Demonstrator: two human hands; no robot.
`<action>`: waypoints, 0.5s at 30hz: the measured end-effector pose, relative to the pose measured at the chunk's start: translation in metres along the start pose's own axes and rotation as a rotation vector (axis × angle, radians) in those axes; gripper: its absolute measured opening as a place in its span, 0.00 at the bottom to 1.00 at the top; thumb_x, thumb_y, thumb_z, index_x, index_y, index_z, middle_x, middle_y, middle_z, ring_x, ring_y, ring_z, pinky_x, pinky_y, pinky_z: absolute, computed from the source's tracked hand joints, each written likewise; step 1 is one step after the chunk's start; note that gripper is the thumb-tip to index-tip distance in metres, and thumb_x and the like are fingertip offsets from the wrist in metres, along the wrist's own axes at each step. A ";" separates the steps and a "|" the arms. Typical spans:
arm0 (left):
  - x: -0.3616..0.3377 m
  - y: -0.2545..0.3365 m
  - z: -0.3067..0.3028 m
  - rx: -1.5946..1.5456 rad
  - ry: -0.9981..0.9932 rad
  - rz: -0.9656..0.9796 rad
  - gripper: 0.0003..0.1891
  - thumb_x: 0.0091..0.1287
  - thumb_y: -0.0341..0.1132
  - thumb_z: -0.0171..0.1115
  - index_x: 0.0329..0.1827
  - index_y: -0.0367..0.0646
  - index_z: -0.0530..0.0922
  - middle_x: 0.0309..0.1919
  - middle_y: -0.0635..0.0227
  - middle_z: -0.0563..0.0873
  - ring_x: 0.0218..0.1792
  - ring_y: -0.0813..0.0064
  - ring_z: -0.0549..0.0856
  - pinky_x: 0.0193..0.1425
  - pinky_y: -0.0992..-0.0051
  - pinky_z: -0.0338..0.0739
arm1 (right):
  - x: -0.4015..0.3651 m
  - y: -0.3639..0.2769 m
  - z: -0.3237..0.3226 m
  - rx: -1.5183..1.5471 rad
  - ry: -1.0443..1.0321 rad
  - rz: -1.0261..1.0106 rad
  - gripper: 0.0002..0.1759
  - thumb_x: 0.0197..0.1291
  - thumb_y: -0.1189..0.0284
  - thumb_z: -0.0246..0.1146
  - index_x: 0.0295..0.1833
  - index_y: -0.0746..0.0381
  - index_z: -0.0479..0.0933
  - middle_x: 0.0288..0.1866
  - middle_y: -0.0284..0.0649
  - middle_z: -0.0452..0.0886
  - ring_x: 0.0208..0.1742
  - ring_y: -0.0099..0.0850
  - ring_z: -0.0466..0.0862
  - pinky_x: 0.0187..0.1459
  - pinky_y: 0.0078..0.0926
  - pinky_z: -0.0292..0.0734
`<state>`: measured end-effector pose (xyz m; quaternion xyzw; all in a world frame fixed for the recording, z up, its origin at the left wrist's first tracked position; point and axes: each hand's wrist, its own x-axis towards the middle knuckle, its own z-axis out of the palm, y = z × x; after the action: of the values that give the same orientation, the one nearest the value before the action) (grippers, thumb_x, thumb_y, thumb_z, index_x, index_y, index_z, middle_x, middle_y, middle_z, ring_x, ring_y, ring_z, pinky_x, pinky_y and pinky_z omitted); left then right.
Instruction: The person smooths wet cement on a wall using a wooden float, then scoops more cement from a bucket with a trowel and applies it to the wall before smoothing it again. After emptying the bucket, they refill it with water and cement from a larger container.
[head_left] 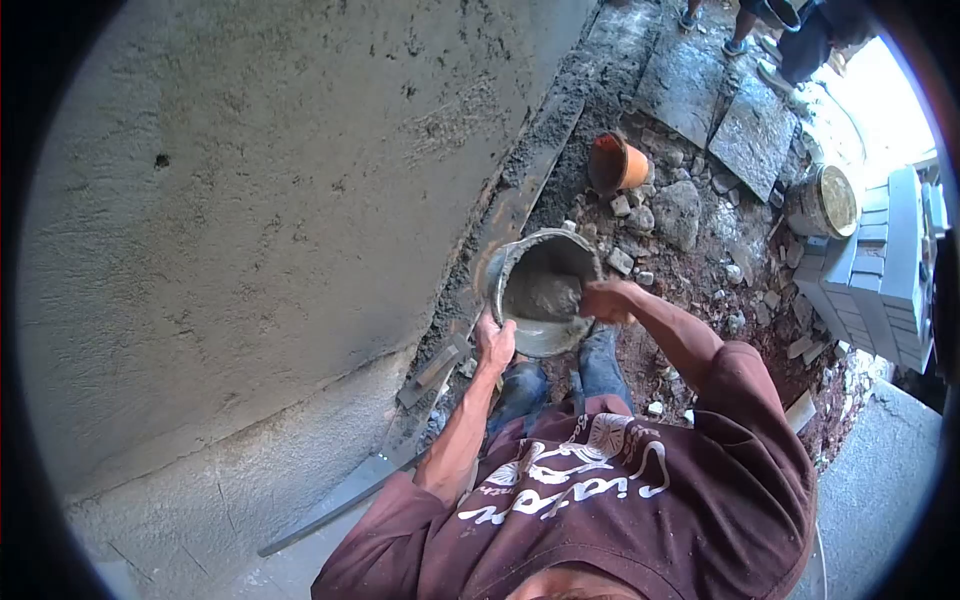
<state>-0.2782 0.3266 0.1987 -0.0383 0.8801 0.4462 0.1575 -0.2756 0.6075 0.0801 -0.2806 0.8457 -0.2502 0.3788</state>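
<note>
A mortar-smeared bucket (540,338) is tilted in front of my legs, its mouth facing up toward me. Wet grey mortar (535,290) lies inside it. My left hand (495,342) grips the bucket's near left rim, thumb over the edge. At the right side of the mouth, my right hand (607,300) is closed, its fingers reaching over the rim beside the mortar. Whatever it holds is hidden or coated in mortar, so I cannot name it.
A rough plastered wall (280,220) rises on the left. An orange bucket (620,165) lies on its side among rubble (675,215). To the right are a mortar-caked pail (825,200) and stacked grey blocks (875,270). Other people's legs (800,50) show at the top right.
</note>
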 end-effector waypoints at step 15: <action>0.040 0.061 0.081 -0.762 -0.138 -0.146 0.23 0.50 0.23 0.57 0.54 0.39 0.76 0.41 0.69 0.81 0.39 0.72 0.80 0.47 0.70 0.78 | -0.177 -0.112 -0.047 1.318 0.603 0.334 0.16 0.66 0.60 0.57 0.43 0.64 0.72 0.24 0.33 0.74 0.21 0.24 0.75 0.22 0.27 0.69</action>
<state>-0.3092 0.4308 0.1891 -0.1263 0.6338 0.7302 0.2218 -0.1818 0.6547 0.2674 0.2181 0.6190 -0.7108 0.2530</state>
